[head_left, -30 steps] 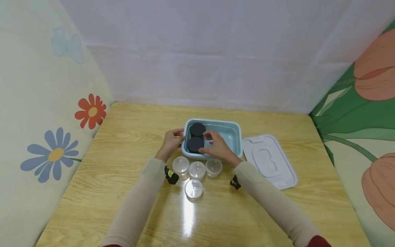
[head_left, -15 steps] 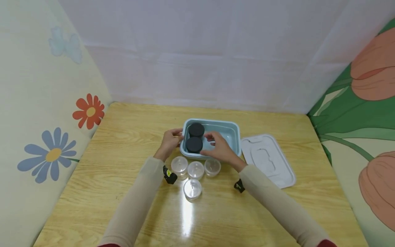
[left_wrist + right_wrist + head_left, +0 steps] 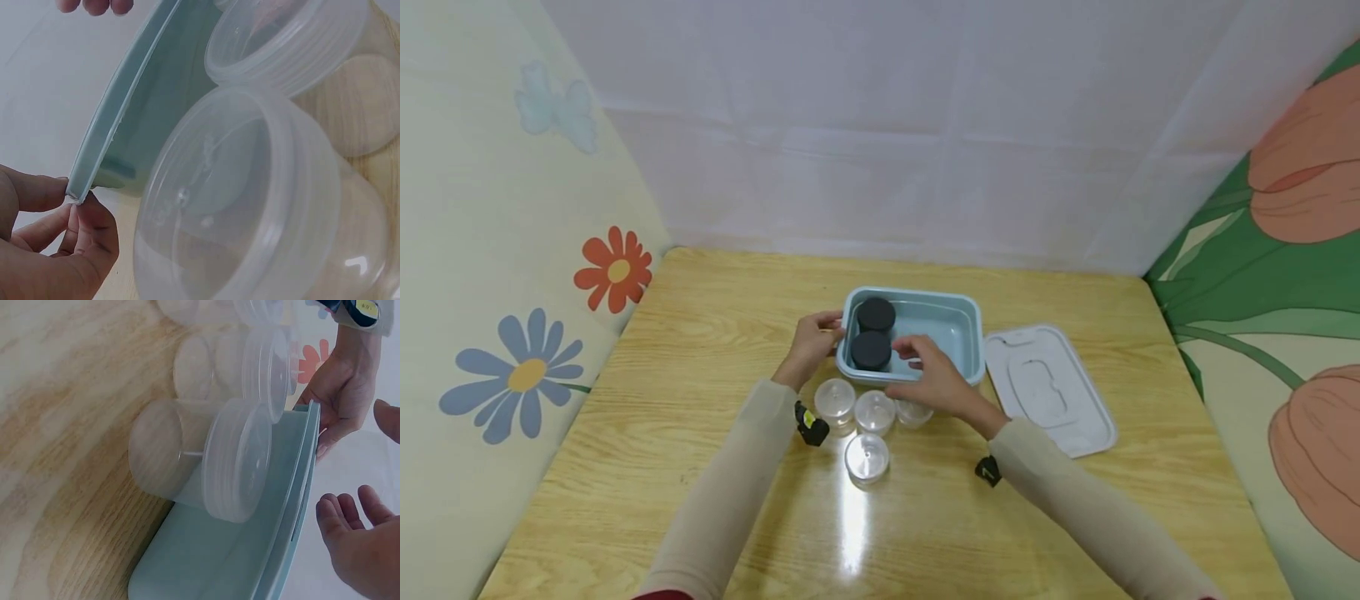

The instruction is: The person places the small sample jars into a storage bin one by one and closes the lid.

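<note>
A light blue plastic box [image 3: 951,329] stands in the middle of the table. Two round black-lidded jars, the far one [image 3: 876,314] and the near one [image 3: 871,351], sit in its left end. My left hand [image 3: 812,343] pinches the box's left rim; thumb above and fingers beneath show in the left wrist view. My right hand [image 3: 934,379] hovers over the near rim with fingers bent loosely and nothing between them. Below it are clear lidded jars: left [image 3: 835,400], middle [image 3: 875,412], right [image 3: 240,459], partly covered by the hand in the head view, and front [image 3: 867,458].
A white lid [image 3: 1048,387] with a raised handle outline lies on the wooden table [image 3: 715,317], right of the box. A white cloth backdrop [image 3: 820,167] rises behind the table, with flower-printed panels at both sides.
My right hand has drawn back from the near black-lidded jar, toward me and slightly right, over the box's near rim. My left hand keeps its hold on the rim.
</note>
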The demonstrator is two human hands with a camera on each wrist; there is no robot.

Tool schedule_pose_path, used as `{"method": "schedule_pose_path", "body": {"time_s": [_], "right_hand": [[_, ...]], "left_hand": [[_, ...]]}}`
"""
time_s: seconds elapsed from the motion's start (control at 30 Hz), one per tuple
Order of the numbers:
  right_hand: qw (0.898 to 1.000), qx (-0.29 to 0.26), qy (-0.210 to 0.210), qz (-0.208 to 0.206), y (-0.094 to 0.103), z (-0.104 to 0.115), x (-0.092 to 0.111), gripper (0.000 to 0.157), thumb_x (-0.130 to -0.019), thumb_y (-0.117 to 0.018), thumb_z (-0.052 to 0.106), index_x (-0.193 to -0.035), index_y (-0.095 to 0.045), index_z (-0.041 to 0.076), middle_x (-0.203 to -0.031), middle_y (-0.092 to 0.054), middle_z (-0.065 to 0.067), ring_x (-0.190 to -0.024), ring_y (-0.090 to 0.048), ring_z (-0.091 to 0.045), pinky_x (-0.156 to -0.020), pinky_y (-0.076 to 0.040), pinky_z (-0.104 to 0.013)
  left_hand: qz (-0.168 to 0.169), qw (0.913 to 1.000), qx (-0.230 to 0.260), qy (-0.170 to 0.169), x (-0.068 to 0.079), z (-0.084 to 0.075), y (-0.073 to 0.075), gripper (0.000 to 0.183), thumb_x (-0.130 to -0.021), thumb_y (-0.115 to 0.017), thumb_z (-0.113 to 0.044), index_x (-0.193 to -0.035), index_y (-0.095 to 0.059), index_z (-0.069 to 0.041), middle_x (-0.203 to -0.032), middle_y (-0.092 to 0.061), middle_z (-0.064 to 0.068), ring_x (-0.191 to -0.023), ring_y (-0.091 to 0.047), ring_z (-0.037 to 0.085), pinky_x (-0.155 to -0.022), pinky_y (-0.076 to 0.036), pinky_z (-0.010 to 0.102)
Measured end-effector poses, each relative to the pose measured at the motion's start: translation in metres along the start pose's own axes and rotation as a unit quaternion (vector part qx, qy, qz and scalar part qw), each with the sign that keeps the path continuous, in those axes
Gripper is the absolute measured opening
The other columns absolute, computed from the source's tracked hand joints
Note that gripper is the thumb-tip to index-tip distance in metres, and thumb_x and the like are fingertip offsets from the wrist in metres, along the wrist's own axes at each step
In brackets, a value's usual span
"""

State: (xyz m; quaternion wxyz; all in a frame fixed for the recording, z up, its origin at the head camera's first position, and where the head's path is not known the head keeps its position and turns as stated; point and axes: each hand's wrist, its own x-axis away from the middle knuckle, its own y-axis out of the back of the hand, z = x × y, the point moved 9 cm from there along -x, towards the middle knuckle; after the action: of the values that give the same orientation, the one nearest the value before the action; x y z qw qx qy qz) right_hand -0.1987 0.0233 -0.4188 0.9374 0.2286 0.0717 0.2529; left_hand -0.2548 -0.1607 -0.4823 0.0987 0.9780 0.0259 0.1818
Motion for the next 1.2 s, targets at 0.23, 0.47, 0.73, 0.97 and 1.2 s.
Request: {"method": "schedule_pose_path", "body": {"time_s": [0.23, 0.47, 0.73, 0.97, 1.2], "right_hand": [[0.999, 0.014, 0.037, -0.007, -0.006, 0.003, 0.013, 0.062, -0.071, -0.082, 0.01, -0.123, -0.051, -0.004, -0.119, -0.051, -0.023, -0.111, -0.055, -0.036, -0.096, -0.051, -0.043], [0.995, 0.06, 0.074, -0.006, -0.016, 0.006, 0.028, 0.063, -0.069, -0.084, 0.014, -0.121, -0.053, -0.002, -0.115, -0.055, -0.017, -0.106, -0.057, -0.03, -0.094, -0.051, -0.039], [0.995, 0.057, 0.073, 0.02, -0.03, 0.005, 0.038, 0.063, -0.069, -0.084, 0.015, -0.121, -0.054, -0.002, -0.116, -0.056, -0.017, -0.106, -0.057, -0.03, -0.094, -0.051, -0.04], [0.995, 0.047, 0.05, 0.069, -0.049, 0.002, 0.045, 0.063, -0.073, -0.081, 0.018, -0.126, -0.052, 0.0, -0.119, -0.054, -0.015, -0.11, -0.056, -0.029, -0.096, -0.05, -0.043], [0.994, 0.065, 0.061, 0.069, -0.06, -0.001, 0.051, 0.064, -0.071, -0.082, 0.02, -0.125, -0.053, 0.003, -0.117, -0.055, -0.015, -0.108, -0.055, -0.026, -0.096, -0.049, -0.041]], "left_hand": [[0.004, 1.0, -0.001, -0.007, -0.002, 0.0, -0.001, 0.042, -0.093, -0.051, 0.001, -0.135, -0.051, 0.0, -0.113, -0.053, 0.014, -0.086, -0.055, 0.012, -0.069, -0.057, 0.023], [0.002, 1.0, 0.002, -0.001, -0.002, 0.0, 0.0, 0.042, -0.092, -0.052, 0.002, -0.134, -0.052, -0.001, -0.112, -0.054, 0.013, -0.084, -0.054, 0.011, -0.069, -0.057, 0.023], [0.002, 1.0, 0.002, -0.001, 0.0, -0.002, 0.0, 0.042, -0.092, -0.052, 0.002, -0.134, -0.052, 0.0, -0.111, -0.053, 0.012, -0.084, -0.054, 0.011, -0.064, -0.055, 0.019], [-0.004, 1.0, 0.003, 0.001, 0.001, -0.002, 0.001, 0.042, -0.092, -0.052, 0.002, -0.134, -0.052, -0.001, -0.112, -0.053, 0.013, -0.085, -0.054, 0.012, -0.064, -0.055, 0.018], [-0.004, 0.9999, 0.01, 0.0, 0.001, -0.002, 0.0, 0.042, -0.092, -0.052, 0.002, -0.134, -0.052, 0.001, -0.111, -0.054, 0.013, -0.083, -0.054, 0.011, -0.065, -0.055, 0.019]]}}
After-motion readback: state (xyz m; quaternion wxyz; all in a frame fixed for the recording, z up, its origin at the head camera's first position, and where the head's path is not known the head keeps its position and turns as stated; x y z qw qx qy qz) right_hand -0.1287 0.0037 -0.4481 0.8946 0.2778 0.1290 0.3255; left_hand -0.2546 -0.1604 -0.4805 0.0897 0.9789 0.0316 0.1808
